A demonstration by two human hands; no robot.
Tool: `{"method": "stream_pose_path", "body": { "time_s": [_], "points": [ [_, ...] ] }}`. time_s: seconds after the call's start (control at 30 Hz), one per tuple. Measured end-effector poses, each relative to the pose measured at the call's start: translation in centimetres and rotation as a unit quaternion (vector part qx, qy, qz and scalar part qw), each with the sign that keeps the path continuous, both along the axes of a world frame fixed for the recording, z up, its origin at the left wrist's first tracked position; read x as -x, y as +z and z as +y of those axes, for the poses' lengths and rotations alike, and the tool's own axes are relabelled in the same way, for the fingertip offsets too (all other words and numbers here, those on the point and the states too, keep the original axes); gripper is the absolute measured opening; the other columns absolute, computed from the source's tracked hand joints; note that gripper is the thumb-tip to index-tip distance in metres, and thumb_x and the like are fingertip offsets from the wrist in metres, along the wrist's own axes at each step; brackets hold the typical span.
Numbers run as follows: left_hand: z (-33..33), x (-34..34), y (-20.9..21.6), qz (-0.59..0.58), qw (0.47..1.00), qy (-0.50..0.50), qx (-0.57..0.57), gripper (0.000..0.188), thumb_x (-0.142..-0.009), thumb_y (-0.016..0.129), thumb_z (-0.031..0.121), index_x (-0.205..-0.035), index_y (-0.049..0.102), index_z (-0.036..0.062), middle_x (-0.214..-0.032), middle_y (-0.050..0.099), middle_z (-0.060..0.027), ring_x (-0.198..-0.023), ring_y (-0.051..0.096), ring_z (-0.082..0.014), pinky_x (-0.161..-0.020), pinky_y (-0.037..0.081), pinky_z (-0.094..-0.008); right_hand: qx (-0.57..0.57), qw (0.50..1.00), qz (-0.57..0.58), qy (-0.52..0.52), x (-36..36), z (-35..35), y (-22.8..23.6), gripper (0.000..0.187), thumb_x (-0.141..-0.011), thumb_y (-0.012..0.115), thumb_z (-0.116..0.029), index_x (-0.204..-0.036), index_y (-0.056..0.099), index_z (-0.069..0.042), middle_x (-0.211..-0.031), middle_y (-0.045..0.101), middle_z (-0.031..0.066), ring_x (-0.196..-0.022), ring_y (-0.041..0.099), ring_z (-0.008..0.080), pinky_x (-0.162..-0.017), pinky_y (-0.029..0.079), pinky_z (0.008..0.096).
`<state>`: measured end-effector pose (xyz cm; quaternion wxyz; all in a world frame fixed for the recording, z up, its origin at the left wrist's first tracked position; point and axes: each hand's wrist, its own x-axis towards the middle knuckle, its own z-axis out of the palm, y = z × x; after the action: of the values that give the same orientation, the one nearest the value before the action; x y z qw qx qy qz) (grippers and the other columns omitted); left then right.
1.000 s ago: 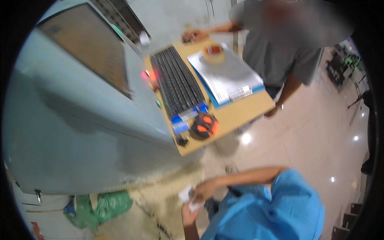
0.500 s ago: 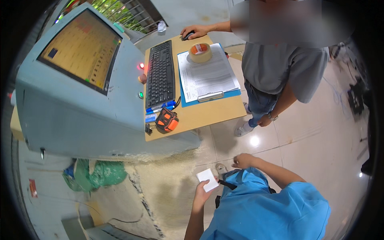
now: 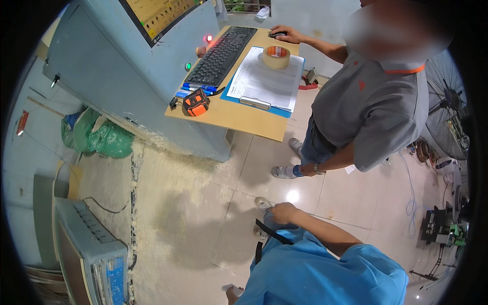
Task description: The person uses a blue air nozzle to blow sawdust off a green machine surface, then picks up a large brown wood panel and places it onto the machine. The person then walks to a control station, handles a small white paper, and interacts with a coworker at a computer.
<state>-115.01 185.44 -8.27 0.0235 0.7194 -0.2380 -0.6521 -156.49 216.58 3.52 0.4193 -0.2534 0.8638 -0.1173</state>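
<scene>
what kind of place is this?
Probably a workshop or small factory: a blue-grey machine cabinet with a screen, a shelf holding a keyboard and tape measure, and dusty-looking floor.

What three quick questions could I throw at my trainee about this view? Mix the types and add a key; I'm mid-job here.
1. Multiple choice: what is the tape roll resting on?
A) the keyboard
B) the papers on the blue clipboard
C) the floor

2. True or false: the co-worker's hand is on the mouse.

3. Short answer: which shows nearer the picture's lower edge, the camera wearer's right hand or left hand?

Key: 1. B; 2. True; 3. The left hand.
</scene>
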Motion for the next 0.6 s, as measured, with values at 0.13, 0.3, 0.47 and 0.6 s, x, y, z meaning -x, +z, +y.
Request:
{"method": "stream_pose_path", "body": {
  "time_s": [0.13, 0.3, 0.47, 0.6],
  "points": [
    [5.7, -0.3, 0.4, -0.014, 0.999, 0.007, 0.040, 0.028, -0.090, 0.054, 0.026, -0.112, 0.056, 0.0099, -0.102, 0.063, -0.0147, -0.094, 0.064, -0.0337, -0.081, 0.054, -0.0547, 0.119, 0.992, 0.044, 0.009, 2.2, -2.4, 0.8, 0.048, -0.098, 0.060, -0.041, -0.119, 0.063, 0.002, -0.112, 0.069, 0.0257, -0.109, 0.066, 0.0425, -0.095, 0.053, 0.0510],
    [11.2, 5.4, -0.2, 0.045, 0.996, -0.009, 0.072, 0.028, -0.089, 0.055, 0.027, -0.112, 0.055, 0.0099, -0.101, 0.063, -0.0145, -0.093, 0.063, -0.0335, -0.081, 0.053, -0.0542, 0.190, 0.980, 0.023, 0.048, 3.4, -1.3, 1.6, 0.045, -0.098, 0.060, -0.037, -0.120, 0.063, 0.001, -0.113, 0.069, 0.0256, -0.110, 0.066, 0.0434, -0.096, 0.052, 0.0510],
    [12.1, 18.7, -0.6, 0.286, 0.957, -0.012, -0.053, 0.032, -0.089, 0.058, 0.023, -0.117, 0.053, 0.0070, -0.099, 0.062, -0.0133, -0.093, 0.064, -0.0317, -0.084, 0.055, -0.0498, 0.125, 0.987, 0.008, 0.097, 4.7, 5.4, 0.4, 0.044, -0.096, 0.062, -0.035, -0.119, 0.065, 0.002, -0.115, 0.070, 0.0260, -0.112, 0.067, 0.0419, -0.098, 0.052, 0.0499],
    [12.7, 28.5, 2.5, 0.293, 0.949, -0.111, 0.038, 0.042, -0.089, 0.059, 0.015, -0.128, 0.049, 0.0017, -0.112, 0.061, -0.0156, -0.106, 0.064, -0.0335, -0.095, 0.055, -0.0492, 0.042, 0.992, 0.014, 0.120, 6.6, 11.0, -1.2, 0.042, -0.095, 0.062, -0.039, -0.112, 0.070, -0.001, -0.112, 0.071, 0.0245, -0.110, 0.068, 0.0402, -0.095, 0.053, 0.0501]
  ]
}}
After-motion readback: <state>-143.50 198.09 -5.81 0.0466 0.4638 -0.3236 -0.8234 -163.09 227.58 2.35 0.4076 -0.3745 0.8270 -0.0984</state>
